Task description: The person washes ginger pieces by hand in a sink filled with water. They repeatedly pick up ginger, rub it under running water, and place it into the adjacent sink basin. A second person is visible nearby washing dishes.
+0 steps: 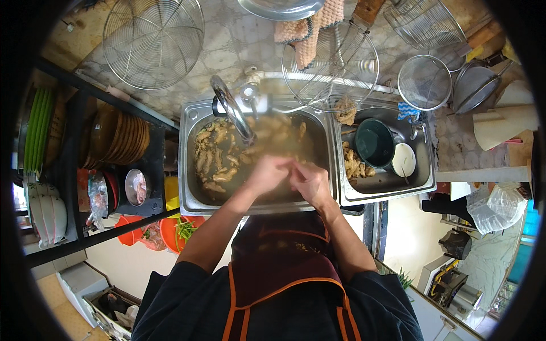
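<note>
My left hand (271,171) and my right hand (312,181) meet above the near part of a steel sink basin (260,209). Their fingers are curled close together and blurred; whether something small is held between them cannot be told. Murky water fills the basin. Knobbly, light-brown pieces that look like ginger root (225,174) lie in it, mostly at the left. A chrome faucet (233,111) arches over the water. In the smaller basin at the right, similar pieces (356,164) lie beside a dark green bowl (375,143) and a white bowl (403,160).
Large wire strainers (153,42) hang or lean behind the sink, with a textured cloth (313,38) among them. A scrubbing pad (345,111) sits on the divider. A dark shelf (153,187) with stacked brown plates (123,136) stands left. Orange tubs (170,238) are below it.
</note>
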Tool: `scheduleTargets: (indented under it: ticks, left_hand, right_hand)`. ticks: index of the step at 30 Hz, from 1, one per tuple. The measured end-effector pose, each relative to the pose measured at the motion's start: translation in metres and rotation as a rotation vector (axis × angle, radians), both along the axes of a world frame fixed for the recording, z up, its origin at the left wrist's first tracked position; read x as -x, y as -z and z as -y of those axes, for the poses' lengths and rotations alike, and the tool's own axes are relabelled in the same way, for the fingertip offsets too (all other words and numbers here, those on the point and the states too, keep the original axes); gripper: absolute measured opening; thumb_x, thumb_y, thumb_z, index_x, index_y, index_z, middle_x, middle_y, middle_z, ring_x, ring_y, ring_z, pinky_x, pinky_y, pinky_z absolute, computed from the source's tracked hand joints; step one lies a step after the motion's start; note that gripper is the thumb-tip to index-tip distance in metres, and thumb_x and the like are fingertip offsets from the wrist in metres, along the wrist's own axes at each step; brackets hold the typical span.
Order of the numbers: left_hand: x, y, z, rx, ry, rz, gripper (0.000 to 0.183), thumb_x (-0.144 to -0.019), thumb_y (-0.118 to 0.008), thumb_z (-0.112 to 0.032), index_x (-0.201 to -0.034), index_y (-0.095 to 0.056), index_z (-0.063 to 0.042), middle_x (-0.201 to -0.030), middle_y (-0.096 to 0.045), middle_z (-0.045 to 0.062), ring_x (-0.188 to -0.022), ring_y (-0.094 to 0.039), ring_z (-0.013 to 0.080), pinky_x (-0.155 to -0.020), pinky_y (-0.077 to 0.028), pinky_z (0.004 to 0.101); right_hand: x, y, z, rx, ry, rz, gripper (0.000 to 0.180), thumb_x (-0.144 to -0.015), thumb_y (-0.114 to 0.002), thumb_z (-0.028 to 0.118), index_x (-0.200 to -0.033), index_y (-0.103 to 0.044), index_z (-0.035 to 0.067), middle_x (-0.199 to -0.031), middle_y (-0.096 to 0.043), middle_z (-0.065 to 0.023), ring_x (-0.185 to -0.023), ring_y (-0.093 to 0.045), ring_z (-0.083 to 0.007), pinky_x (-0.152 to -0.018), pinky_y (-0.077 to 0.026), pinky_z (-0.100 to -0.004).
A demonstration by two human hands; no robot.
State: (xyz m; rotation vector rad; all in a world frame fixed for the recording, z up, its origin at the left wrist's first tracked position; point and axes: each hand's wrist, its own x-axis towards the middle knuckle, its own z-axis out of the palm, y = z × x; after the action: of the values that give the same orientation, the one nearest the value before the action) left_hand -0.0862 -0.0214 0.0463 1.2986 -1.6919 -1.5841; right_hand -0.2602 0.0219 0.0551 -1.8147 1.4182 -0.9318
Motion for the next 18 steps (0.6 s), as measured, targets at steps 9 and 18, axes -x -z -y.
scheduleTargets:
  ticks: [9,18]
  left_hand:
    - [0.0,0.011,-0.002,-0.317,-0.13,-0.416,0.035,-0.097,-0.052,0.0,-0.131,-0.057,0.01,-0.115,-0.068,0.014,-0.099,-0.067,0.0155,-0.088,-0.058,0.0296]
    - [0.0,0.006,0.004,-0.143,-0.023,-0.158,0.032,-0.096,-0.057,-0.004,-0.125,-0.063,0.008,-0.104,-0.072,0.011,-0.092,-0.066,0.0103,-0.08,-0.055,0.0241]
  right_hand:
    - [0.015,0.011,0.001,-0.52,0.234,0.593,0.035,-0.086,-0.063,0.005,-0.117,-0.068,-0.008,-0.074,-0.072,-0.0097,-0.066,-0.069,-0.0134,-0.06,-0.053,-0.0258]
    - [0.005,0.009,-0.003,-0.017,0.122,0.102,0.023,-0.077,-0.068,-0.004,-0.098,-0.072,0.001,-0.072,-0.065,-0.011,-0.06,-0.066,-0.0156,-0.054,-0.051,-0.0286]
